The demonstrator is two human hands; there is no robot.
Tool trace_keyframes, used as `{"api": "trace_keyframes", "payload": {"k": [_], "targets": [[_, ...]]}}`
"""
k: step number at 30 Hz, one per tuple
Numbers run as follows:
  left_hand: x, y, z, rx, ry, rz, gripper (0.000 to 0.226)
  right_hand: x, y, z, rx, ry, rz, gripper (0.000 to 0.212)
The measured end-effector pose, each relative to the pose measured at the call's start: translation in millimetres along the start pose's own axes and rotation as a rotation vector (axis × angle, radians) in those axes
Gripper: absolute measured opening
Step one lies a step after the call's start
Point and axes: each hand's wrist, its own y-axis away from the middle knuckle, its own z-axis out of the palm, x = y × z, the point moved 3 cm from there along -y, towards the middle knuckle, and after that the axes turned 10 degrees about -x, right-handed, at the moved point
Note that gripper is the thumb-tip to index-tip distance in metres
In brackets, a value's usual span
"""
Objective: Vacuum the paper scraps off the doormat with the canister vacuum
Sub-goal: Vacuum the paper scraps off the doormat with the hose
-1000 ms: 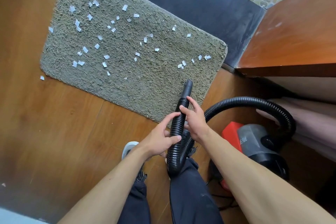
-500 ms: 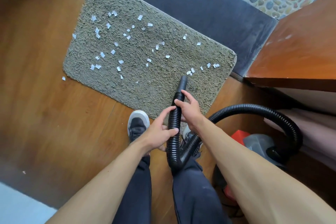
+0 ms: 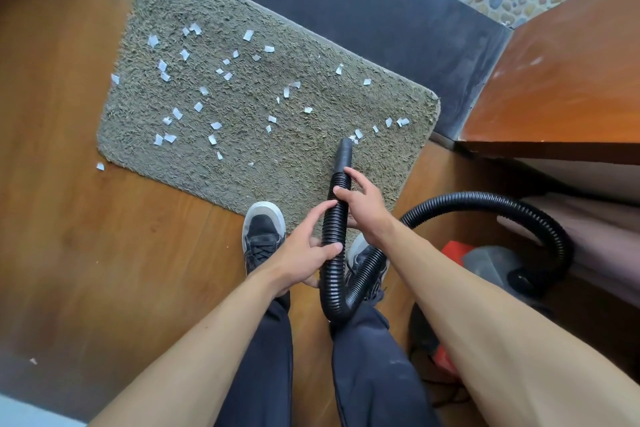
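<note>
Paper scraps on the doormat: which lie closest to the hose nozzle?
The small cluster right at the nozzle tip, near the doormat's right end. All other scraps lie farther off, mostly scattered toward the left.

The doormat (image 3: pixel 242 156) lies on the floor (image 3: pixel 104 253), just ahead of the left shoe (image 3: pixel 263 232). Paper scraps (image 3: pixel 177 113) are spread over its left and middle, a few near its right edge, and 1 lies on the floor beside its near left corner. The nozzle (image 3: pixel 344 149) is over the mat's near right part. On the hose (image 3: pixel 334 218), the left hand (image 3: pixel 304 253) grips nearer the body than the right hand (image 3: pixel 363 204). The canister vacuum (image 3: pixel 485 260) stands on the floor to the right.
</note>
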Motion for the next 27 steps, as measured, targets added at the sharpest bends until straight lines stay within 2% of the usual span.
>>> {"api": "trace_keyframes", "payload": {"k": [4, 11, 27], "targets": [[4, -2, 0, -0.031, -0.024, -0.007, 0.067, 2, 3, -6, 0.041, -0.061, -0.005, 0.053], [7, -4, 0, -0.046, -0.012, -0.011, 0.067, -1, 1, -6, 0.054, -0.035, 0.001, 0.054], [7, 2, -18, -0.020, -0.006, -0.004, 0.066, -8, -10, 13, 0.016, 0.005, -0.004, 0.056]]}}
